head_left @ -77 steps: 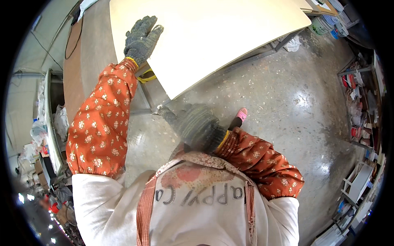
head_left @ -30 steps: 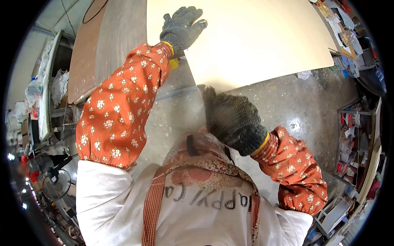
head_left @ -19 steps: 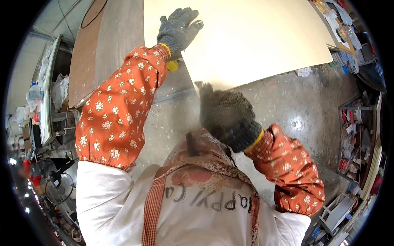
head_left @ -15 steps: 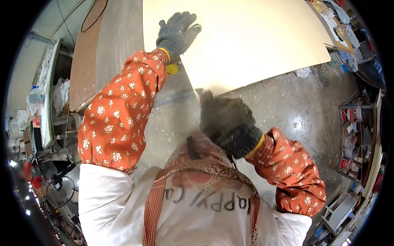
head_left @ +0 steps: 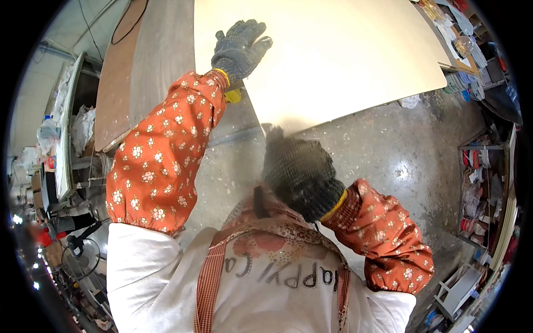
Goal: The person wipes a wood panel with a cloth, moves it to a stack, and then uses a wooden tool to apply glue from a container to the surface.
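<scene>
A large cream board lies with its near corner pointing toward me. On its left part rests my left hand, in a dark knitted glove with a yellow cuff edge, palm down and fingers spread. At the near corner, my right hand, gloved alike, is curled with its back upward and somewhat blurred. Its foremost part, also blurred, meets the board's corner. The other fingers are bent out of sight beneath it, and whatever they grip is hidden. Orange flowered sleeves cover both forearms.
Brown and grey sheets lie left of the board. A rack with plastic bags stands at left, above a fan. At right are shelves with red and white items. Concrete floor shows below the board.
My right hand has shifted a little left and toward me, along with its forearm, near the board's corner. My left hand stays spread in the same place on the board.
</scene>
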Demonstrator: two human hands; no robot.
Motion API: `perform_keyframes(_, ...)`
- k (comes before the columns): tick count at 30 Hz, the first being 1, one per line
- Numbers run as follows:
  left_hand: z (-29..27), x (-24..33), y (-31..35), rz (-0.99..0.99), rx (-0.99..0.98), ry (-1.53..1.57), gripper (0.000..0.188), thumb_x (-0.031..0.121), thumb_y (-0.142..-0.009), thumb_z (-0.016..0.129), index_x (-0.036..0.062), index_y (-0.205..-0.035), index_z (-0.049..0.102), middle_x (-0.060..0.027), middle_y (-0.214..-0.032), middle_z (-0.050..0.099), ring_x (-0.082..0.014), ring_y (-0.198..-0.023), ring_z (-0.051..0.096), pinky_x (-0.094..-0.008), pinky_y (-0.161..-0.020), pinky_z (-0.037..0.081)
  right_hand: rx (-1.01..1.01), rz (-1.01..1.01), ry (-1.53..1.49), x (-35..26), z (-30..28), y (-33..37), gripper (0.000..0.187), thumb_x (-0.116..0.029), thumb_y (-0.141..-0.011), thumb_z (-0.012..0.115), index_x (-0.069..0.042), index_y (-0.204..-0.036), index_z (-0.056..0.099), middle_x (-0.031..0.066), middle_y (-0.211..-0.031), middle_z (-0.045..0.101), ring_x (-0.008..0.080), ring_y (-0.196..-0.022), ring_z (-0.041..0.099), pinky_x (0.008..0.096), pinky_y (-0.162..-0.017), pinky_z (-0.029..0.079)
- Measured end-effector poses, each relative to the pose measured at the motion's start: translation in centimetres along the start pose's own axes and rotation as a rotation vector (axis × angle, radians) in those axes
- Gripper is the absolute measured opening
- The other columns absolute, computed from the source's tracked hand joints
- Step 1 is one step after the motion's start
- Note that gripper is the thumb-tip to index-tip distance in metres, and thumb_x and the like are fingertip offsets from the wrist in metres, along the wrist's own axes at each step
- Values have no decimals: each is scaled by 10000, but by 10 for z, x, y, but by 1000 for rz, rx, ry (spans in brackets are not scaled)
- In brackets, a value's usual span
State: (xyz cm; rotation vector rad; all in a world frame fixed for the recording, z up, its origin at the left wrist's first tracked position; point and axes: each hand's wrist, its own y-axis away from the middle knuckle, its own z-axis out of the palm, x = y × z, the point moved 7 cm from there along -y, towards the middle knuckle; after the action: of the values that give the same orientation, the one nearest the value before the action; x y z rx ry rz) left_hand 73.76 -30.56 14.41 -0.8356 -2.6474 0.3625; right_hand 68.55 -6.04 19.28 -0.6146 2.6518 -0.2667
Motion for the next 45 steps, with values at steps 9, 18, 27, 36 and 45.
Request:
perform_keyframes(9,2,0,0,8,6,-24,562,547,-894,396,196,-1327,468,-69,-1424,386,-266,-1356,271,-504,-1121,96,79,8,103,-5,5,6,373,-108,-817,498,171,-1065,473,120,-592,567,231,-468,570,358,-404,478)
perform_keyframes(18,4,-5,-3,20,5,-25,562,542,-896,392,197,-1336,456,-68,-1424,386,-266,-1356,271,-505,-1120,95,110,26,7,-1,4,0,309,-82,-828,468,142,-1038,496,137,-602,579,254,-474,575,379,-419,474)
perform_keyframes(27,-1,-6,2,-14,5,-17,562,549,-901,385,197,-1333,458,-63,-1425,384,-261,-1358,266,-493,-1125,84,23,104,-328,6,2,-6,313,-72,-845,449,117,-1092,471,151,-630,601,315,-518,600,413,-474,496)
perform_keyframes(36,6,-2,1,5,15,-18,564,554,-904,379,202,-1339,453,-65,-1421,389,-265,-1357,267,-498,-1126,80,-20,129,-289,8,0,1,303,-109,-859,447,104,-1074,460,183,-678,610,336,-600,625,431,-519,501)
perform_keyframes(45,9,3,0,0,-4,26,569,555,-901,382,206,-1345,447,-49,-1431,376,-247,-1368,248,-489,-1133,66,-190,381,-188,6,-3,-10,317,-135,-840,465,106,-1046,464,205,-703,618,370,-582,612,435,-524,500)
